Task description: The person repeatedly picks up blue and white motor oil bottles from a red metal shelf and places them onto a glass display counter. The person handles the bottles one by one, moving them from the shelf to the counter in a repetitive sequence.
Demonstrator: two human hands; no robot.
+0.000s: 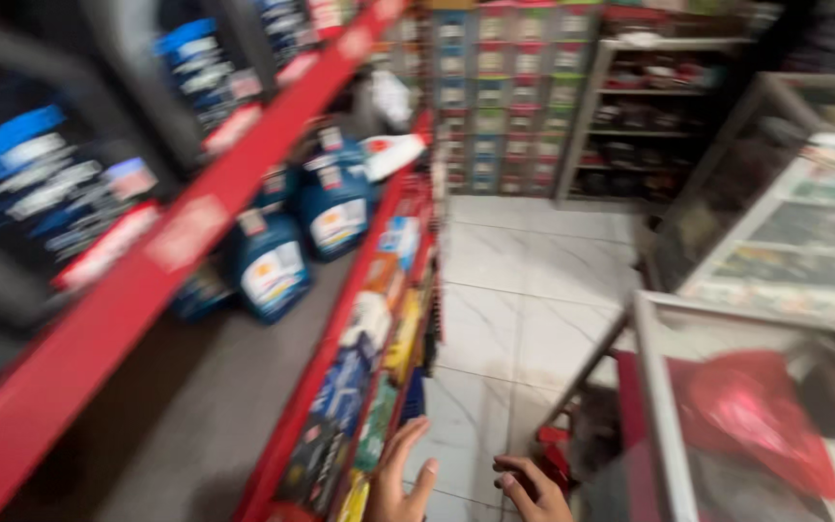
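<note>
The picture is blurred by motion. My left hand (400, 478) shows at the bottom edge with fingers raised and apart, holding nothing, close to the front of a red shelf rack (186, 227). My right hand (532, 488) is just right of it, fingers curled loosely, nothing visible in it. Small coloured packs (384, 333) hang along the lower shelf front beside my left hand. Blue jugs with white labels (273, 266) stand further back on the grey shelf board.
A glass display counter (756, 319) with a red cloth-like thing inside stands at the right. White marble-pattern floor tiles (524, 290) run between rack and counter. A wall of small drawers (509, 97) and a dark shelf unit (649, 116) close the far end.
</note>
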